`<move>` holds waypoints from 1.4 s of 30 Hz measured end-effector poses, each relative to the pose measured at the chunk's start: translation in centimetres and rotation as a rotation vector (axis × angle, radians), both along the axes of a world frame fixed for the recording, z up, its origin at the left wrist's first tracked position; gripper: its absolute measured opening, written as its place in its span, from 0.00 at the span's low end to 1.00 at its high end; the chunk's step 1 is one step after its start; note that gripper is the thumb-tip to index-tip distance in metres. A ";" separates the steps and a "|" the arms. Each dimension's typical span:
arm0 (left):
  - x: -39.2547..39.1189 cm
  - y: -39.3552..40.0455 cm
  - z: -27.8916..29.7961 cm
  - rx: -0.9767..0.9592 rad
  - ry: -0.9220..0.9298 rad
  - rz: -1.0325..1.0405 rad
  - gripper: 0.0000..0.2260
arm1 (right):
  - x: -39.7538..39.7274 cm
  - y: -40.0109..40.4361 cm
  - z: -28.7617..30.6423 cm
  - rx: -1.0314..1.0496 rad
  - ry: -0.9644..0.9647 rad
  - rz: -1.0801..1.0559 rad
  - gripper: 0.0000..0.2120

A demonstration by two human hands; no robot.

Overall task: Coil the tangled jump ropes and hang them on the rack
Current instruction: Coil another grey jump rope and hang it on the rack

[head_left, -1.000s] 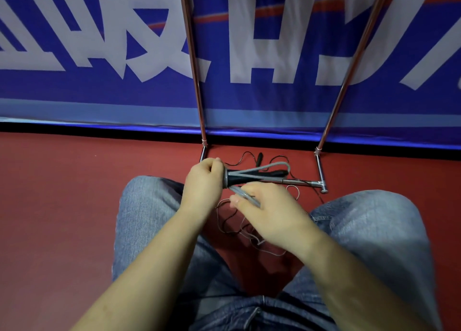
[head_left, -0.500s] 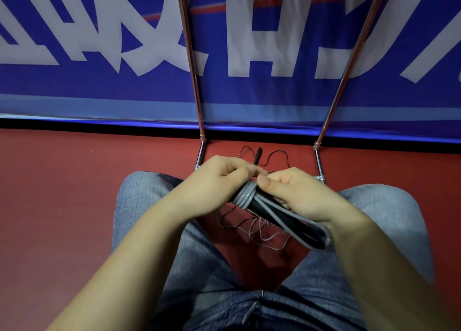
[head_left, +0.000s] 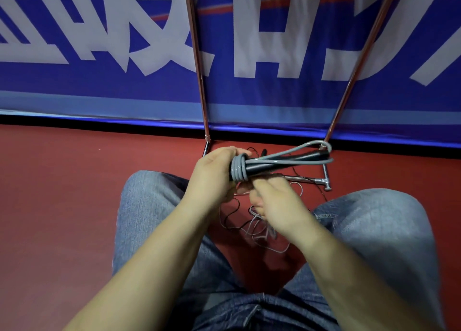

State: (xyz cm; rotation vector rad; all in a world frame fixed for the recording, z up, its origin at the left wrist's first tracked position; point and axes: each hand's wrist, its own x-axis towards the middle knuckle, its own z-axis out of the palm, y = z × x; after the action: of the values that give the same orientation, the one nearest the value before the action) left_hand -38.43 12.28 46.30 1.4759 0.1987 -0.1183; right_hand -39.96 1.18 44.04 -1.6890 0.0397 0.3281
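Observation:
A grey jump rope (head_left: pixel 279 161) with dark handles is bundled, its cord wound several times round the handles at the left end. My left hand (head_left: pixel 212 173) grips that wound end. The handles point right and slightly up, with a grey loop sticking out past their tips. My right hand (head_left: pixel 272 201) sits just below the bundle, fingers curled; what they hold is hidden. Thin tangled ropes (head_left: pixel 259 228) lie on the red floor between my knees. The rack (head_left: pixel 197 64) stands ahead, its two metal uprights rising out of view.
I am sitting on a red floor (head_left: pixel 62 193) with jeans-clad knees (head_left: pixel 374 228) either side of the tangle. The rack's base bar and foot (head_left: pixel 324 181) lie just past my hands. A blue banner wall (head_left: pixel 99 56) closes off the space behind the rack.
The bundle swung from pointing down-right to pointing right and up. My right hand came off the handles and dropped below them; my left hand kept its grip on the wound end.

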 end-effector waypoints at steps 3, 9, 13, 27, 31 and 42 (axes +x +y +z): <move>0.5 0.8 -0.4 0.393 -0.229 0.069 0.14 | -0.8 -0.1 0.1 -0.194 -0.143 0.128 0.22; 2.0 2.5 -1.4 0.778 -0.234 0.066 0.13 | -1.1 -1.6 1.6 -0.415 -0.380 0.201 0.09; 2.0 2.7 -1.6 0.816 -0.248 -0.211 0.14 | -0.1 -3.6 2.3 -0.467 -0.482 0.099 0.04; 0.0 1.8 0.4 0.148 -0.267 -0.444 0.09 | 1.4 -5.3 2.1 0.036 0.097 0.383 0.20; 0.1 0.8 0.9 -0.001 -0.137 -0.340 0.15 | 1.1 -3.3 0.9 0.701 0.277 0.324 0.19; 0.8 0.4 -0.4 0.152 -0.111 -0.032 0.16 | 0.7 -0.1 0.0 0.181 0.175 -0.036 0.19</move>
State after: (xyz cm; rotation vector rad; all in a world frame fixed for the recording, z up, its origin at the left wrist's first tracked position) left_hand -37.66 12.64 45.95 1.6328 0.0957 -0.0473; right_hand -39.26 1.05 44.04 -1.4760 0.1651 0.4394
